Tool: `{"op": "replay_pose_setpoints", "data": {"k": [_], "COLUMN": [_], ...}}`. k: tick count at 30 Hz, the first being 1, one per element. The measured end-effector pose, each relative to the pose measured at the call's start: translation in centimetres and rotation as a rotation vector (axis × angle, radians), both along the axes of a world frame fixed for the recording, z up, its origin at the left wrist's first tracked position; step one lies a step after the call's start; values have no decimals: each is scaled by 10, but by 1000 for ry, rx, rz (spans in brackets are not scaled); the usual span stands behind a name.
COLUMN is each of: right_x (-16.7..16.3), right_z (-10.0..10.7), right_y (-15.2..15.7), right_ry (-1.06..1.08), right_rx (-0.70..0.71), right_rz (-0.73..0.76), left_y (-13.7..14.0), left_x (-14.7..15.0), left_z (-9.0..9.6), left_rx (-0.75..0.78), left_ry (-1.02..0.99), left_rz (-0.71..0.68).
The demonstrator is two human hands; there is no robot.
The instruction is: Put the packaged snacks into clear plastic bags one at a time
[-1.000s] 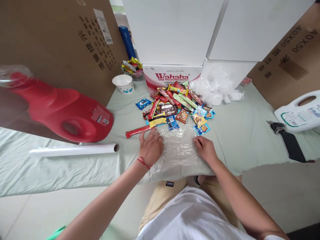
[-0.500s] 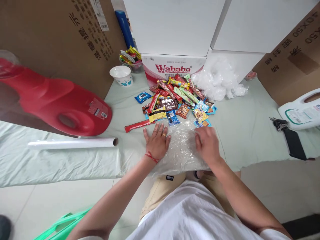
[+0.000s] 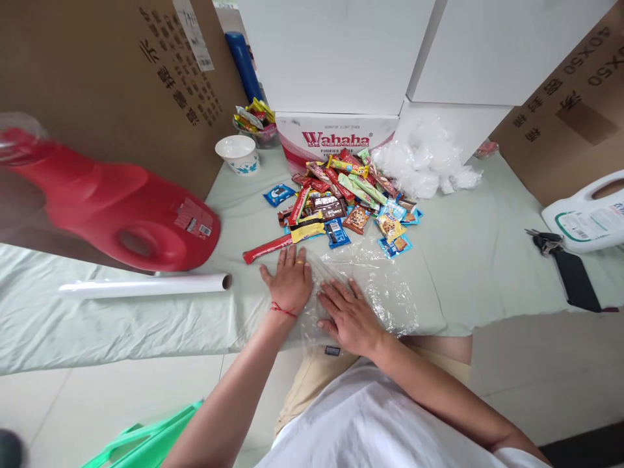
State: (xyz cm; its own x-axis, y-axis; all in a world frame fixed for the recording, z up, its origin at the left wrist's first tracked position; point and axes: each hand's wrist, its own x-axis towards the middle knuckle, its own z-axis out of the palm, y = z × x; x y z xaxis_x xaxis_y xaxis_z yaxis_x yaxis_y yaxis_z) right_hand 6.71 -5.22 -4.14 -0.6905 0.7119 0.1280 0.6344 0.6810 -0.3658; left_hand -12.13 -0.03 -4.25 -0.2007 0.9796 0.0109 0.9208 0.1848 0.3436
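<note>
Both hands lay flat, fingers spread, on plastic film [image 3: 375, 286] at the counter [image 3: 468, 260] near edge: right hand [image 3: 348, 315] beside left hand [image 3: 290, 283]. Red bar [image 3: 267, 248] just beyond; snack pile [image 3: 346, 205] farther.

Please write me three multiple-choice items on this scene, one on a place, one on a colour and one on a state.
1. Where does the paper cup stand?
A. beside the white jug
B. near the brown carton, left of the snack pile
C. on the floor

2. What colour is the big jug lying on the left?
A. red
B. green
C. black

3. How do the hands rest on the clear plastic sheet?
A. both clenched in fists
B. both flat, palms down
C. one lifted off the table

Answers: 1 B, the cup sits by the carton, left of the snack pile. 2 A, its body is red. 3 B, the left hand and right hand lie spread flat on the sheet.
</note>
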Motion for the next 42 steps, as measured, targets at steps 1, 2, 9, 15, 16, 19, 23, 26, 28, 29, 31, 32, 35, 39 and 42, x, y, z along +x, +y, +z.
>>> {"op": "replay_pose_setpoints", "data": {"k": [1,2,9,15,16,19,23,26,28,29,31,32,35,39,42], "right_x": [1,2,10,12,12,11,5,1,1,2,5,6,8,6,6], "right_z": [2,3,2,-1,0,4,5,-1,-6,-8,-11,-11,-11,-10,-10], "right_y": [0,-1,-10,-15,-15,-15,-20,-28,-33,-34,-35,-35,-32,-26,-24], "right_ry": [-11,-18,-54,-56,-49,-36,-48,-45,-24,-12,4,7,9,19,27], "right_rx": [-12,-19,-55,-65,-63,-56,-36,-5,2,-1,-5,-1,19,21,11], "right_rz": [6,4,-26,-27,-34,-47,-79,-77,-17,23,90,111,134,117,112], "left_y": [3,5,-15,-14,-8,11,24,24,21,20,17,15,12,14,22], "left_x": [-4,-7,21,53,53,52,62,74,77,76,67,61,40,23,22], "left_z": [0,0,21,29,28,25,26,22,16,13,8,7,8,16,16], "left_rx": [9,31,350,-41,-76,-90,-86,-19,10,11,13,21,54,35,25], "left_ry": [-4,-9,42,93,109,119,100,30,-47,-90,-178,-218,-329,-443,-601], "left_rz": [27,52,-132,-435,-397,-257,-169,-87,-50,-44,-23,7,165,301,298]}}
